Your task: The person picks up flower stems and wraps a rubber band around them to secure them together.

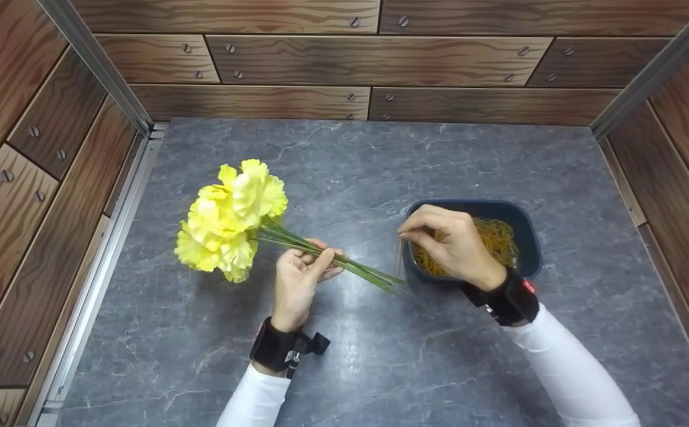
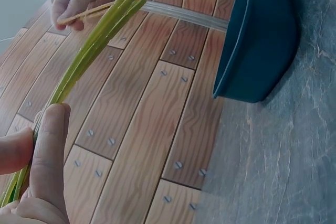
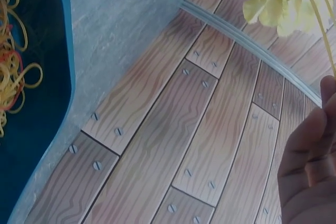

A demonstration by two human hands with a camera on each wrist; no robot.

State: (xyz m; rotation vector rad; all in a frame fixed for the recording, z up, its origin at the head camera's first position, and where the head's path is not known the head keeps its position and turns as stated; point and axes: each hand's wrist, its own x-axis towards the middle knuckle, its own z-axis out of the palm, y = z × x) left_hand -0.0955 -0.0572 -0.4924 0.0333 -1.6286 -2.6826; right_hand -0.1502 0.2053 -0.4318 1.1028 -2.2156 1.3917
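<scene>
In the head view, the person's left hand (image 1: 300, 279) pinches the green stems (image 1: 371, 274) of a bunch of yellow flowers (image 1: 229, 222) between thumb and fingers. The flower heads are on the left of this hand, and the cut ends point toward the right. The right hand (image 1: 454, 243) pinches a thin rubber band (image 1: 398, 255), which hangs near these ends, beside a dark blue tub (image 1: 532, 240) with many other bands (image 1: 501, 237). The heads look heavy compared with the stems, so if the left pinch becomes loose, the bunch may turn or some stems may slide out. The right wrist is close to the rim of the tub, and a careless move could push it along the grey tabletop (image 1: 350, 379).

In the left wrist view, the stem ends spread a little and are not level. Because of this, the band could catch on one end, or go around only some of the stems. Whether the band touches them here, one cannot tell.

In the right wrist view, the band is a narrow loop with its two strands close together, held only by the fingertips. Such a small hold may slip, and then the band would probably fall or spring away; too much stretching might also break it.
</scene>
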